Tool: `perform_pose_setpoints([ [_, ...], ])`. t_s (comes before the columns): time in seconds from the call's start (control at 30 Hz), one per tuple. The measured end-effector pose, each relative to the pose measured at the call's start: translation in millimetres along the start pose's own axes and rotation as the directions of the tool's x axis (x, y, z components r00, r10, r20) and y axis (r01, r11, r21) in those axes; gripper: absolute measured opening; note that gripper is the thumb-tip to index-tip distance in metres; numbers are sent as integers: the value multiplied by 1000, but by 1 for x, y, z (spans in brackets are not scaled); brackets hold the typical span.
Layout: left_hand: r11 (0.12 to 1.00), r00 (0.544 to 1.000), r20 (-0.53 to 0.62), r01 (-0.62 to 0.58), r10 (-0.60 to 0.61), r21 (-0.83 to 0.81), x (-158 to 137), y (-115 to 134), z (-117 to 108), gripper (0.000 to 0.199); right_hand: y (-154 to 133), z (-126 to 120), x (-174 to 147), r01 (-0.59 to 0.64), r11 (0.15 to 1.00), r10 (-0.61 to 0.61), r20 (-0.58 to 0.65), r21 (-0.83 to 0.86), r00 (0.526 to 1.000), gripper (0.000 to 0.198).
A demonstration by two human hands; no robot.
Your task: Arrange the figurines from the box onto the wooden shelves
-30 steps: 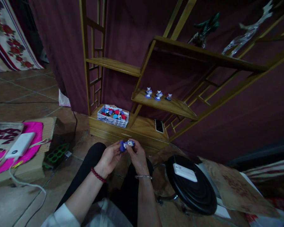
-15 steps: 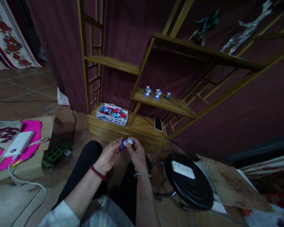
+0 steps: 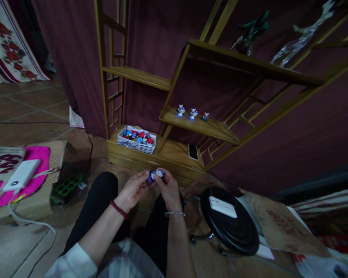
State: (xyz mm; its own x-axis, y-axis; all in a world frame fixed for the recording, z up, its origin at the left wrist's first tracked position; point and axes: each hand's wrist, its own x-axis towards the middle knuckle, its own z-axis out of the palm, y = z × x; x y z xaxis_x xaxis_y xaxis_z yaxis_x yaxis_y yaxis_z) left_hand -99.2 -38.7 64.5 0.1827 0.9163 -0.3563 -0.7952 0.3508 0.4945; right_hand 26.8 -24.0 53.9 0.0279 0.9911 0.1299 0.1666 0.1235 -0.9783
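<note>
Between my two hands, above my knees, is a small purple and white figurine (image 3: 157,174). My left hand (image 3: 135,189) pinches its purple base end, with a dark red bead bracelet at the wrist. Fingers of my right hand (image 3: 168,188) close around the head end, the thumb lying on the figurine's front. On the middle shelf (image 3: 211,129) stand several small figurines (image 3: 193,114), some with purple bases. A box (image 3: 137,144) full of figurines with red, blue and purple round bases sits on the low ledge to the left.
A phone (image 3: 193,152) lies on the low ledge. At my right is a black round stool (image 3: 232,231) bearing a white device (image 3: 222,207). To the left, a white power bank (image 3: 22,175) with a cable rests on pink cloth (image 3: 43,158). A green holed tray (image 3: 66,188) is on the floor.
Both hands keep hold of the figurine in nearly the same pose. The view has shifted very slightly, and my left knee has moved a little to the left.
</note>
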Motion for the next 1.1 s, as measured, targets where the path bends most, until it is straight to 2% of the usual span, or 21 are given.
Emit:
perform_pose_setpoints([
  [0.27,999,1000,-15,12,-12,-38,2,0,-3,11,1,0,0,26,999,-25,24,-43,999,34],
  [0.4,997,998,-42,52,-54,-51,1,2,-3,14,1,0,-1,28,998,-27,19,-65,999,33],
  [0.53,997,998,16,58,-57,-44,-1,3,-4,16,4,-1,0,34,996,-33,13,-84,999,34],
  [0.77,999,999,39,40,-38,-36,-2,3,-8,15,3,0,0,14,998,-11,44,-63,999,35],
  [1.1,998,999,12,52,-52,-20,-2,5,-7,15,3,-2,-1,-37,999,39,65,-19,997,38],
])
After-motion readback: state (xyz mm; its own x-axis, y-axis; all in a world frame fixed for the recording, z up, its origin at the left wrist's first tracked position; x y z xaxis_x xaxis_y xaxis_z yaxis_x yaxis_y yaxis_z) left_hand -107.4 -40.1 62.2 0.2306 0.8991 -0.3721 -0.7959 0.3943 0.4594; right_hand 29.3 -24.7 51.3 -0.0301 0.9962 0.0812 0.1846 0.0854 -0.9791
